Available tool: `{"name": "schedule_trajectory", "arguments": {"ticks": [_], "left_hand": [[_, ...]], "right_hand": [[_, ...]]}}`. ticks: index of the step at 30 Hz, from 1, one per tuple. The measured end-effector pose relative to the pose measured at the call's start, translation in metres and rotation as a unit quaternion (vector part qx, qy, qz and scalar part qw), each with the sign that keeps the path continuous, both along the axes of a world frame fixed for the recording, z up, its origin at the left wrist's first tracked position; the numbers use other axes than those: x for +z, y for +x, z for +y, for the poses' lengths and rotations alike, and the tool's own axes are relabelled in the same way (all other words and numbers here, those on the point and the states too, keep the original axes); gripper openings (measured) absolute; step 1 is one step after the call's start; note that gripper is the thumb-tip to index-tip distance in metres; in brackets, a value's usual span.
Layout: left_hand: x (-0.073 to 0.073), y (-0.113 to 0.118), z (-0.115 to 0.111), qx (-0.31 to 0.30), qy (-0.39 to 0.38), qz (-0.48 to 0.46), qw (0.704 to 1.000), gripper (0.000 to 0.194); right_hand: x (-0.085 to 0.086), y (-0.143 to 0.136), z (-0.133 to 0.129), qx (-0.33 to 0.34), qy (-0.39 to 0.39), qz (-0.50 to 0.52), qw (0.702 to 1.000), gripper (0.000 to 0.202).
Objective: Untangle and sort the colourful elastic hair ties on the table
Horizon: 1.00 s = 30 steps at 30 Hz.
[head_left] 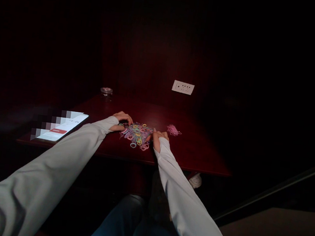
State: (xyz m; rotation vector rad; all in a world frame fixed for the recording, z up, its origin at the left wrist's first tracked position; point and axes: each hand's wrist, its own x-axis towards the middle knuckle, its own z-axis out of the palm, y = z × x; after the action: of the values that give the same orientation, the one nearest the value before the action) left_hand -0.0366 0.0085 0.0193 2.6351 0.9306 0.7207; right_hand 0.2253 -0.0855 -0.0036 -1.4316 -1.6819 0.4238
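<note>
A loose pile of colourful hair ties (pixel 136 134), in pink, yellow, purple and blue, lies near the front edge of the dark red table (pixel 193 155). My left hand (pixel 122 119) rests at the pile's left side with its fingers apart, curved over the edge of the ties. At the right side, my right hand (pixel 157 136) touches the pile with bent fingers; its fingertips are too small and dark to make out. A smaller heap of pink ties (pixel 174 130) sits to the right, apart from both hands.
A lit phone (pixel 68 127) lies at the table's left. Towards the back left stands a small clear round container (pixel 106 92). A white socket panel (pixel 183 87) is on the back wall. Below the table's front edge, a white shoe (pixel 195 181) shows.
</note>
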Motion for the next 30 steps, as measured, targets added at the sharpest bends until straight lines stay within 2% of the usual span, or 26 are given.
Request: {"name": "schedule_trajectory", "arguments": {"ticks": [3, 6, 11, 15, 18, 21, 23, 27, 30], "left_hand": [[-0.004, 0.0, 0.002, -0.001, 0.017, -0.001, 1.0, 0.027], [-0.005, 0.001, 0.002, 0.005, 0.034, -0.005, 0.999, 0.027], [-0.004, 0.003, 0.002, 0.012, 0.047, -0.016, 0.999, 0.028], [-0.002, 0.004, 0.004, 0.043, 0.056, -0.046, 0.996, 0.035], [-0.001, 0.003, 0.005, 0.077, 0.058, -0.078, 0.992, 0.045], [-0.003, 0.003, 0.006, 0.09, 0.065, -0.086, 0.99, 0.05], [-0.006, 0.004, 0.008, 0.088, 0.066, -0.082, 0.991, 0.051], [-0.013, 0.007, 0.013, 0.099, 0.068, -0.077, 0.99, 0.055], [-0.014, 0.008, 0.015, 0.108, 0.055, -0.067, 0.99, 0.057]], "right_hand": [[0.006, 0.0, -0.007, 0.048, -0.004, 0.01, 0.999, 0.062], [0.01, -0.002, -0.012, 0.07, 0.007, 0.024, 0.997, 0.055], [0.013, -0.004, -0.013, 0.071, 0.035, 0.023, 0.997, 0.053], [0.019, -0.01, -0.019, 0.057, 0.078, -0.06, 0.994, 0.042], [0.024, -0.023, -0.03, 0.135, 0.112, -0.164, 0.971, 0.027], [0.023, -0.04, -0.037, 0.228, 0.122, -0.226, 0.939, 0.027], [0.017, -0.052, -0.037, 0.25, 0.124, -0.248, 0.928, 0.028], [0.005, -0.066, -0.031, 0.225, 0.123, -0.251, 0.934, 0.029], [0.003, -0.066, -0.031, 0.21, 0.132, -0.228, 0.942, 0.03]]}}
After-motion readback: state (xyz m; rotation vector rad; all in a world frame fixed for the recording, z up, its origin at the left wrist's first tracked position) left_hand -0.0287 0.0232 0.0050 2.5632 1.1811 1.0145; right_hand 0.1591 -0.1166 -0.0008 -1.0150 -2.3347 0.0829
